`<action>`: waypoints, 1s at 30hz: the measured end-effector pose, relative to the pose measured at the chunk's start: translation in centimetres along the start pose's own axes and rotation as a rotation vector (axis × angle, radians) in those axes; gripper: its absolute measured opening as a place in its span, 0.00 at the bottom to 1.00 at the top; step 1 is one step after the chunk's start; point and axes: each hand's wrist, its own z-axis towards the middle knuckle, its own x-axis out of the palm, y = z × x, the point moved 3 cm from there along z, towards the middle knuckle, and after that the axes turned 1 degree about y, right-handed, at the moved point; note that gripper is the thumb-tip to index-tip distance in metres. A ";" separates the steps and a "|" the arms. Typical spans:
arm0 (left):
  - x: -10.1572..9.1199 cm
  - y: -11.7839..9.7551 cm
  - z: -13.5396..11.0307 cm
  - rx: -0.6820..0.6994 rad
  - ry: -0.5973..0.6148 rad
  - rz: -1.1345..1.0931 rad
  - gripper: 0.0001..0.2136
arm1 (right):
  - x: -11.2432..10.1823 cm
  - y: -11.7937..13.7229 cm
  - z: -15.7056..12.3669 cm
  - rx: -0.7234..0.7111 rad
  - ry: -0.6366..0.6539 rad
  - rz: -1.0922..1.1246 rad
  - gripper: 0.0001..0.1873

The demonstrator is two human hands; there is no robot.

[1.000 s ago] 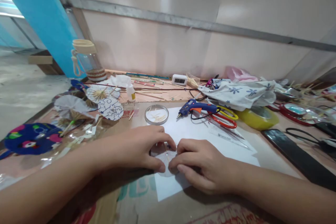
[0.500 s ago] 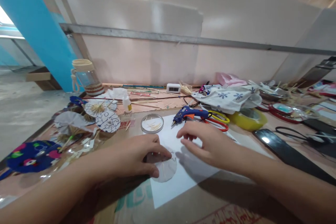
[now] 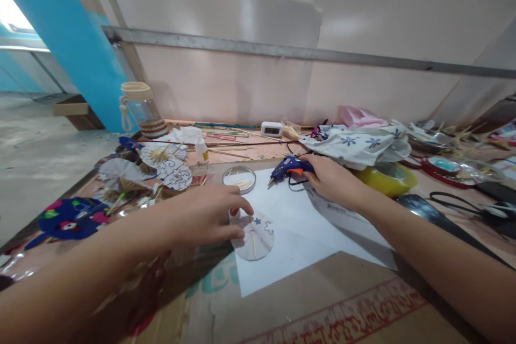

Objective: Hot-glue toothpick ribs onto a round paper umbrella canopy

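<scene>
My left hand pinches the edge of a small round paper umbrella top with thin sticks glued on it, which lies on a white sheet of paper. My right hand has reached out to the back of the sheet, and its fingers are wrapped round the handle of a blue glue gun, whose nozzle points left. A shallow clear dish with short sticks sits just behind my left hand.
Finished paper umbrellas and a blue patterned one lie at the left. A jar, a small glue bottle, a white clock, flowered cloth, yellow tape roll and a black phone crowd the back and right.
My right hand left the paper circle, moved away to the back right and closed on the glue gun. My left hand stayed on the circle.
</scene>
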 end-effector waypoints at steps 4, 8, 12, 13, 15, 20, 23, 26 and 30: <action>1.3 0.7 0.1 0.014 -0.004 0.028 0.20 | 0.6 -0.6 0.4 0.029 -0.008 0.002 0.20; 1.8 1.4 0.4 0.034 0.008 0.018 0.21 | -0.6 -1.1 0.6 0.073 -0.047 0.076 0.21; 1.6 1.7 0.8 0.017 0.000 0.007 0.22 | -2.8 -1.4 0.4 0.153 -0.087 0.440 0.20; 1.5 1.8 0.9 0.010 -0.027 0.023 0.21 | -3.1 -1.4 0.3 0.171 -0.075 0.550 0.20; 1.2 1.8 1.1 -0.003 -0.096 0.071 0.15 | -3.6 -1.1 0.3 0.191 -0.039 0.760 0.21; 0.9 1.3 1.1 -0.106 -0.173 0.146 0.09 | -4.1 -0.3 0.1 0.247 -0.023 1.034 0.17; 1.1 0.3 0.7 -0.148 -0.174 0.138 0.19 | -4.3 -0.3 -0.1 0.247 -0.067 0.990 0.28; 1.5 -1.1 0.4 -0.157 -0.144 0.141 0.25 | -4.4 0.0 -0.3 0.278 -0.064 0.981 0.30; 2.0 -1.6 0.5 -0.178 -0.033 0.143 0.22 | -4.5 1.6 -0.6 0.261 0.003 1.199 0.29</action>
